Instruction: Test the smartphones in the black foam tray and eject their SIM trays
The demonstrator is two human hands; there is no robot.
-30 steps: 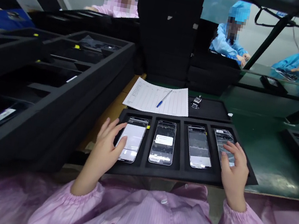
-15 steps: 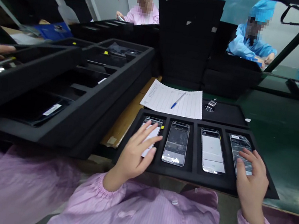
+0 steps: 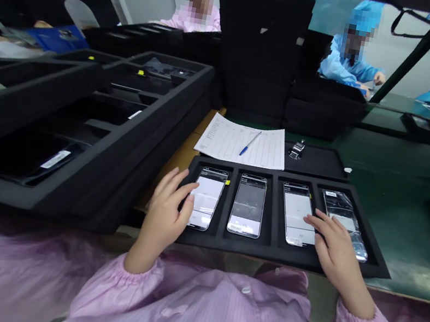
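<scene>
Several smartphones lie face up in separate slots of a black foam tray (image 3: 221,242). My left hand (image 3: 169,205) is open at the left edge of the leftmost phone (image 3: 207,196), its index fingertip over the lit white screen. Beside that phone, the second phone (image 3: 247,205) shows a grey and white screen. My right hand (image 3: 336,243) is open, fingers spread, with fingertips at the right edge of the third phone (image 3: 297,214). It partly covers the rightmost phone (image 3: 358,244), which has a film and a white label. Whether the fingertips touch the screens I cannot tell.
Behind the tray lie a printed sheet (image 3: 219,139) with a blue pen (image 3: 250,144) and a small metal object (image 3: 297,149) on a black pad. Stacked black foam trays (image 3: 157,112) stand left; tall black boards (image 3: 259,52) rise behind. Co-workers sit across the bench.
My left hand has moved off the leftmost phone's screen to its left edge. My right hand has shifted left from the rightmost phone to the third. A co-worker's hand at far left has left view.
</scene>
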